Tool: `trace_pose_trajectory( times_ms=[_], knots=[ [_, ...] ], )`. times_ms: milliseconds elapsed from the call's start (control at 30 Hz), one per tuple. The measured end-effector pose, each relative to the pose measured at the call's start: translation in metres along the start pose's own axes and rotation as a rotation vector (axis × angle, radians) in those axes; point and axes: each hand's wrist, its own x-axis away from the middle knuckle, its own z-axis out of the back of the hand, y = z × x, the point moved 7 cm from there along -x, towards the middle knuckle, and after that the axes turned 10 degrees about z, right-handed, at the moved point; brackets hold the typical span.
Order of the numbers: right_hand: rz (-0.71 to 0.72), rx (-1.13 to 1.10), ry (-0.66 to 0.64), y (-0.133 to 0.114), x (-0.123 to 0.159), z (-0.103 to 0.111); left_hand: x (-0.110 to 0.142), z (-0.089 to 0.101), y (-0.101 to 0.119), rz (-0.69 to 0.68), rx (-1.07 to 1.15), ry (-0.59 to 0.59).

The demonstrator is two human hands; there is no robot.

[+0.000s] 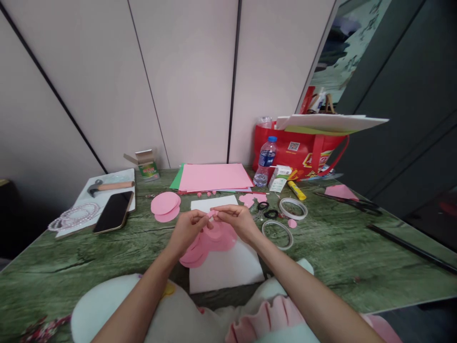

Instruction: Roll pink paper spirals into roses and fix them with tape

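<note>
Left hand [189, 228]: nearly closed, pinching pink piece [211, 214]. Right hand [238, 220]: likewise. Piece: above discs [225, 239], white sheet [228, 272]. Step, seemingly: shaping piece. Next move: probably wants light, steady pinch.

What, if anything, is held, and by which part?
A small pink piece, pinched by the left hand and right hand; which part cannot be told.
</note>
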Motion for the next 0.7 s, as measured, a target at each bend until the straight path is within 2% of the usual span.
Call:
trace_pose_trajectory(
  times_ms=[267, 433, 567, 700],
  knots=[
    [-0.022, -0.023, 0.009, -0.0030, 0.0021, -0.0007, -0.0002, -0.0044, -0.0036, 0.003, 0.028, -0.062],
    [0.007, 0.052, 0.024, -0.0071, 0.0013, 0.0004, -0.0002, -0.0071, -0.0049, -0.029, 0.027, -0.102],
    [0.003, 0.076, 0.049, -0.0048, 0.0007, 0.0031, -0.0007, -0.0066, -0.0056, -0.023, 0.028, -0.096],
    [0.005, 0.043, 0.006, -0.0018, 0.0003, 0.0005, -0.0010, -0.0042, -0.0038, -0.017, 0.023, -0.062]
  ],
)
